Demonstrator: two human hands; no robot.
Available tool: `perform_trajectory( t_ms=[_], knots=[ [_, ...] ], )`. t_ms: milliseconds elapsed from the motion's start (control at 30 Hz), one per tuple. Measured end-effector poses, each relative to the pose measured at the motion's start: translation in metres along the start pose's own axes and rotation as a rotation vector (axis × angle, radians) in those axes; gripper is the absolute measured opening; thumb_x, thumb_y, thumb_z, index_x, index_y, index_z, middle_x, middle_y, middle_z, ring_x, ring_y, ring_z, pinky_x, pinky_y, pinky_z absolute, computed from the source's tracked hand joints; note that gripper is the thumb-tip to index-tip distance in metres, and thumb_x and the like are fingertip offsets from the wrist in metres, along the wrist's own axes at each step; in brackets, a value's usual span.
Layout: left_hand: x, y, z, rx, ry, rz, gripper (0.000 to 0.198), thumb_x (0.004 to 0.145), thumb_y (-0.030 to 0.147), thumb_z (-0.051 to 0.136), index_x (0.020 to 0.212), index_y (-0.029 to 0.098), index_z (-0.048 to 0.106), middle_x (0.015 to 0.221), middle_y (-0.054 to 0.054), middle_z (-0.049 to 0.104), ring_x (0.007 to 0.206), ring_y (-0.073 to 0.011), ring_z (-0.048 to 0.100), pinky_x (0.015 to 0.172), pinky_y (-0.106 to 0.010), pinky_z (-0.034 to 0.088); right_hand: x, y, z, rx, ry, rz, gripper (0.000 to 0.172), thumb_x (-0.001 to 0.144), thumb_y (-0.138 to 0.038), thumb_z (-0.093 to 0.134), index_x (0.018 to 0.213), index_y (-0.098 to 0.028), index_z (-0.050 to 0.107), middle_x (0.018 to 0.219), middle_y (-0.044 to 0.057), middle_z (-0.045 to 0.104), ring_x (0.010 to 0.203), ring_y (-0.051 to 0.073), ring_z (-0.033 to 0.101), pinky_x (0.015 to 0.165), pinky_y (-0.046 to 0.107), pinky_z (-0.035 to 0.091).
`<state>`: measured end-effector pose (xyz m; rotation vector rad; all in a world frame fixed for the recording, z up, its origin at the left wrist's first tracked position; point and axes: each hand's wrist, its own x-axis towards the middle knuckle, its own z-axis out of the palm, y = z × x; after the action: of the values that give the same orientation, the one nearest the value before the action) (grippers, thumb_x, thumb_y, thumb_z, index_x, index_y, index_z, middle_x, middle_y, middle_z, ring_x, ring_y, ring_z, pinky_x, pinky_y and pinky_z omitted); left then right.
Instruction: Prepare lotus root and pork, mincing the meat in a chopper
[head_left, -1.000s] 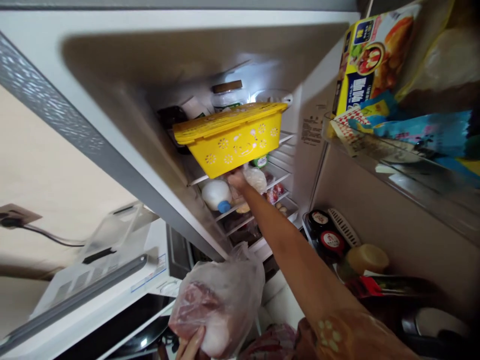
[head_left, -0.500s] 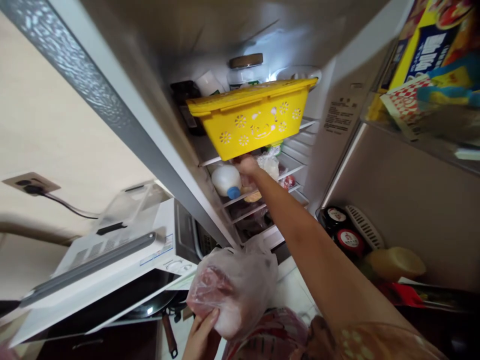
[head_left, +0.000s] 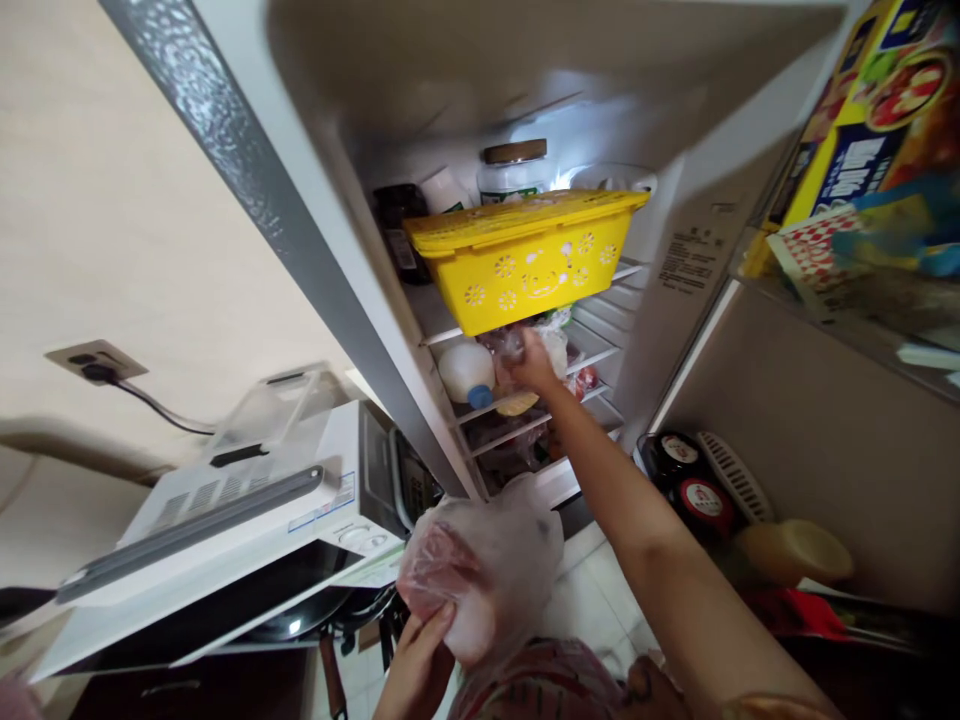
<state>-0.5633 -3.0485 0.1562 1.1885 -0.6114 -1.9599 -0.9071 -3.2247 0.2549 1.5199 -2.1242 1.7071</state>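
Note:
My right hand (head_left: 531, 358) reaches into the open fridge, just under the yellow basket (head_left: 525, 262) on the top shelf. Its fingers are closed on a clear plastic bag (head_left: 517, 345) lying on the second shelf. Low in front of me, my left hand (head_left: 420, 665) grips a clear plastic bag of raw meat (head_left: 472, 575) from below. A white bottle with a blue cap (head_left: 466, 372) lies on the shelf just left of my right hand.
A glass jar (head_left: 514, 170) and dark containers stand behind the basket. The open fridge door (head_left: 810, 440) on the right holds boxes (head_left: 862, 140), black-lidded jars (head_left: 694, 485) and a yellow bottle (head_left: 795, 550). A white microwave (head_left: 247, 540) stands to the left, below a wall socket (head_left: 94, 362).
My right hand moved from the basket's underside to the plastic bag on the second shelf and closed on it. My view shifted, so the fridge contents sit further right.

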Motion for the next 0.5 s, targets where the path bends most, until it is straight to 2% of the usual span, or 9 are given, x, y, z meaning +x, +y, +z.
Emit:
perform_trajectory(
  t_ms=[67, 167, 267, 367, 433, 500],
  knots=[
    [0.002, 0.000, 0.006, 0.010, -0.024, -0.006, 0.036, 0.050, 0.028, 0.085, 0.080, 0.013, 0.072, 0.084, -0.011, 0.073, 0.097, -0.0333, 0.065, 0.088, -0.043, 0.051, -0.013, -0.004, 0.011, -0.001, -0.069, -0.046, 0.061, 0.067, -0.023, 0.066, 0.126, -0.016, 0.050, 0.123, 0.011, 0.057, 0.112, 0.023, 0.053, 0.098, 0.034, 0.042],
    [0.003, 0.002, 0.013, 0.014, -0.100, -0.053, 0.042, 0.049, 0.028, 0.086, 0.086, 0.013, 0.073, 0.089, -0.012, 0.073, 0.099, -0.0329, 0.064, 0.089, -0.044, 0.050, -0.020, 0.001, 0.014, -0.016, -0.106, -0.040, 0.064, 0.067, -0.024, 0.067, 0.127, -0.012, 0.048, 0.124, 0.016, 0.055, 0.113, 0.027, 0.052, 0.099, 0.040, 0.042],
    [0.001, 0.005, 0.019, 0.027, -0.159, -0.050, 0.043, 0.050, 0.026, 0.086, 0.089, 0.014, 0.072, 0.091, -0.012, 0.073, 0.101, -0.0322, 0.064, 0.091, -0.044, 0.048, -0.014, 0.008, 0.001, -0.021, -0.103, -0.013, 0.059, 0.068, -0.021, 0.064, 0.124, -0.008, 0.050, 0.123, 0.019, 0.055, 0.113, 0.027, 0.052, 0.101, 0.041, 0.040],
    [-0.002, 0.008, 0.024, 0.033, -0.229, -0.035, 0.043, 0.051, 0.025, 0.085, 0.090, 0.013, 0.072, 0.093, -0.012, 0.073, 0.100, -0.0317, 0.064, 0.093, -0.044, 0.046, -0.016, 0.005, -0.013, -0.007, -0.073, -0.017, 0.059, 0.069, -0.016, 0.060, 0.126, -0.008, 0.047, 0.128, 0.018, 0.050, 0.122, 0.026, 0.045, 0.108, 0.041, 0.034],
    [-0.003, 0.010, 0.025, 0.014, -0.258, -0.033, 0.045, 0.050, 0.023, 0.085, 0.092, 0.014, 0.072, 0.094, -0.012, 0.073, 0.099, -0.0316, 0.064, 0.094, -0.044, 0.045, -0.038, -0.002, -0.019, 0.041, 0.018, -0.038, 0.058, 0.072, -0.019, 0.059, 0.128, -0.010, 0.046, 0.132, 0.017, 0.048, 0.126, 0.025, 0.041, 0.108, 0.042, 0.033],
    [0.000, 0.011, 0.023, -0.028, -0.269, -0.029, 0.044, 0.050, 0.022, 0.085, 0.091, 0.014, 0.072, 0.093, -0.012, 0.073, 0.099, -0.0327, 0.064, 0.093, -0.044, 0.045, -0.084, -0.007, -0.023, 0.136, 0.150, -0.014, 0.051, 0.077, -0.028, 0.057, 0.125, -0.015, 0.049, 0.131, 0.014, 0.050, 0.122, 0.024, 0.045, 0.103, 0.043, 0.038]
  ],
)
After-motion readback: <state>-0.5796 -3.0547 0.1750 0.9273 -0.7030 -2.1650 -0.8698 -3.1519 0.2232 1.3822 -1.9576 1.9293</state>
